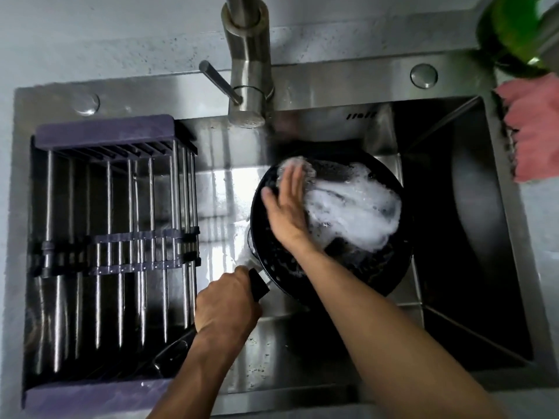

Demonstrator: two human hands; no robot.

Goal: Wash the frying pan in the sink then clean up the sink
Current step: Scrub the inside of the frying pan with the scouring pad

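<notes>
Frying pan, soapy, tilts in the sink; left hand grips its handle, right hand rubs with flat, close-together fingers. Slippery suds could loosen the grip.

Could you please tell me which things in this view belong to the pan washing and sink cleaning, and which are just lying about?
In use:
frying pan, foamy, handle gripped by the left hand
right hand, flat inside the pan
sink
faucet

Lying about:
drying rack over the sink's left side
pink cloth
green plant
</notes>
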